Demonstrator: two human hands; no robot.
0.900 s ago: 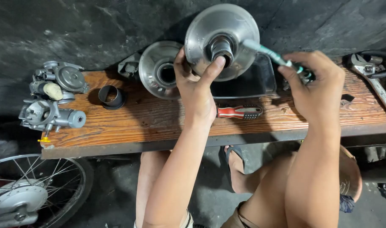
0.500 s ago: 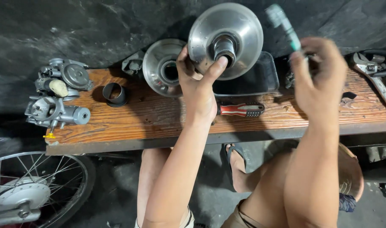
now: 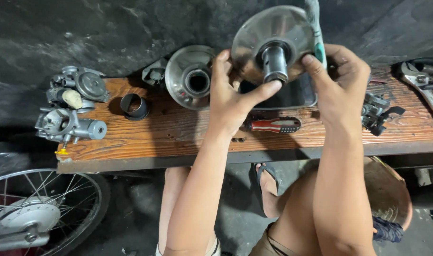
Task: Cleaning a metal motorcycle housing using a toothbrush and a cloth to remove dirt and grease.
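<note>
Pulley half (image 3: pixel 273 42) sits lifted above the bench, clamped between both my hands: left hand (image 3: pixel 233 102) gripping its lower rim, thumb by the centre boss (image 3: pixel 275 62); right hand (image 3: pixel 342 87) pinching the other edge with a green-handled brush (image 3: pixel 315 26). Best to keep it steady. Screwdriver (image 3: pixel 273 125) lies just beneath.

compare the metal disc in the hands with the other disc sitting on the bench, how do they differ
The held disc is lifted off the wooden bench, gripped by the left hand and right hand; the bench disc lies untouched. The held disc has a hub tube sticking out toward the camera; the bench disc shows an open centre hole. The held disc looks larger, though it is nearer the camera. Both are round, cone-shaped, shiny grey metal.
</note>
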